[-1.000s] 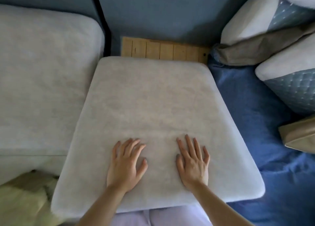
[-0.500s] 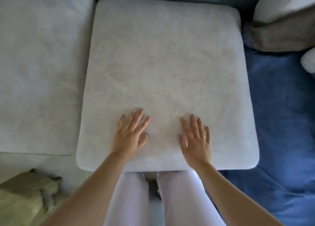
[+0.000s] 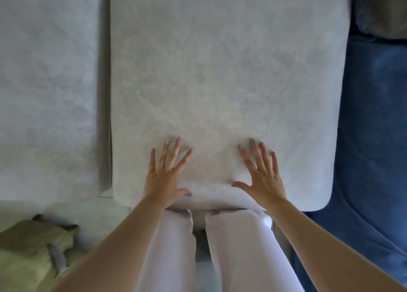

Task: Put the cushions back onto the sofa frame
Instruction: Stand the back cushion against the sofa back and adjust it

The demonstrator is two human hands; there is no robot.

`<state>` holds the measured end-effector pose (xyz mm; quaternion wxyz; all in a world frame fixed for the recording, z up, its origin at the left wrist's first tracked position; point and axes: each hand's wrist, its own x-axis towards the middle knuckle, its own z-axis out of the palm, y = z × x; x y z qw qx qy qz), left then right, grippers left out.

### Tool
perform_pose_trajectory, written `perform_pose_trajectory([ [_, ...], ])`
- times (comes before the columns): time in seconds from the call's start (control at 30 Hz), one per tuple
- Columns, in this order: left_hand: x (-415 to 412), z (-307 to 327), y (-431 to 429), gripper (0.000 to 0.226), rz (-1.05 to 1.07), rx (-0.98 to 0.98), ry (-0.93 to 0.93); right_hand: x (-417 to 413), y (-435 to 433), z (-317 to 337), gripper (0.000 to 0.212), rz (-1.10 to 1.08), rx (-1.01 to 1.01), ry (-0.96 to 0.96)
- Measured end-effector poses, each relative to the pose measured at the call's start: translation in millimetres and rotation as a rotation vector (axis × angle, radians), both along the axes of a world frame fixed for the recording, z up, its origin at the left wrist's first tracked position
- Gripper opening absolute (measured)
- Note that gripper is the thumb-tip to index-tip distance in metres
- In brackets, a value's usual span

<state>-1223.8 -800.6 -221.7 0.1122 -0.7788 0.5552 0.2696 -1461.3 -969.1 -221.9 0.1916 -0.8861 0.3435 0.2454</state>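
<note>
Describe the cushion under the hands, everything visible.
The seat cushion is a large pale grey-white rectangular pad with rounded front corners and a soft, fuzzy-looking cover. It lies flat, its far edge out of frame. A narrow shadowed gap separates it from the matching cushion at picture left; blue fabric borders its other side. The left hand and right hand press flat, fingers spread, near its front edge, denting it slightly.

Pale cushions (image 3: 220, 71) on blue sofa frame (image 3: 374, 115)
</note>
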Motion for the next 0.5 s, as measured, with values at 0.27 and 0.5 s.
perform_pose_trajectory([
  [0.27,-16,-22,1,0.166,-0.017,-0.006,-0.059,20,13,-11,0.139,0.328,-0.105,-0.061],
  [0.5,-18,-30,10,0.154,-0.016,-0.154,-0.096,29,10,-12,0.137,0.306,-0.156,-0.043],
])
